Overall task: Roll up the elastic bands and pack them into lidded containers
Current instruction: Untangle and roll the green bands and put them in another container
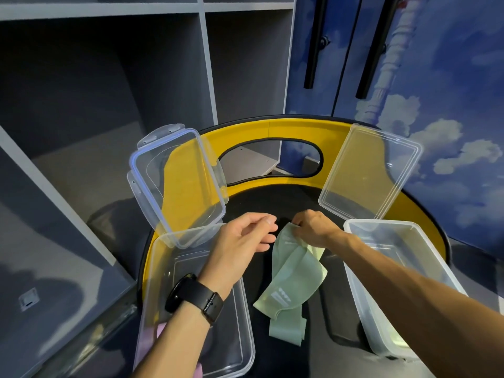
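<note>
Pinching the far end of the pale green elastic band [293,271] with the right hand [313,230], fingers curled down onto the fabric. Lying loose and unrolled on the black middle of the round table [275,200], this band, with its near end folded over itself and white print visible on it.

Hovering just left of the band, the left hand [245,238], fingers relaxed and a little spread, holding nothing, thumb on top; touching the band or not, cannot tell. Black watch [195,296] on the left wrist.

Left of the band, close beside it: the left container [240,323], clear plastic and open, under the left forearm. Something pink [161,330] visible through its near wall; what it is, too blurred to tell. Beyond this container, further from the band: the clip lid [177,184], clear with a bluish rim and side flaps, tilted, its near edge over the container's far rim.

Right of the band, close beside it: the right container [403,282], also clear and open, under the right forearm. Beyond it: the flat lid [368,170], clear, lying on the table's yellow border.

Far behind the band, past the table: grey shelves [109,77] to the left, blue doors [436,91] with painted clouds and black handles to the right.
</note>
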### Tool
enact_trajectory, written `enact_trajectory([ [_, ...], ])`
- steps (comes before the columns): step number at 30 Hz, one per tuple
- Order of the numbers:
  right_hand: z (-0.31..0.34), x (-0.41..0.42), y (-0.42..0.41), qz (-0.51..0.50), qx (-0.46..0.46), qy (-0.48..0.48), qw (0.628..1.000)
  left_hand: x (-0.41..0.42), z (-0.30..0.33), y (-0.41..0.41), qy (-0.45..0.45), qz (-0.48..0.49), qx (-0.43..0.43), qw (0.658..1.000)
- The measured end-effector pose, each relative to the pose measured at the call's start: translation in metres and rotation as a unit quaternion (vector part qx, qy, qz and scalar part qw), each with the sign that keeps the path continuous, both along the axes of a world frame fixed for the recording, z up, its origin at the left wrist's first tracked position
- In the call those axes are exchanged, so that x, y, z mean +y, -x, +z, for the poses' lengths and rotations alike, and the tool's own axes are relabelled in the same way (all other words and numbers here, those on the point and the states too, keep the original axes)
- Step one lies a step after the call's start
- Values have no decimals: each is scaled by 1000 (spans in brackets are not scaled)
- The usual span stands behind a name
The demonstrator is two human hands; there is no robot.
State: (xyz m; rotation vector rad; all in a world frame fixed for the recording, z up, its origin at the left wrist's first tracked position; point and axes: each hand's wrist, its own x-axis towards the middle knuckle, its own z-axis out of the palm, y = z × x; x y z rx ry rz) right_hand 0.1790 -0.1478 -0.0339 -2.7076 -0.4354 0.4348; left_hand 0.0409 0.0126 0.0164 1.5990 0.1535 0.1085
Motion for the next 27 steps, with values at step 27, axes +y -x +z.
enact_trajectory([
  [27, 188, -21, 84, 141, -158, -96, 973, -23, 66, -15, -201, -30, -16, 979],
])
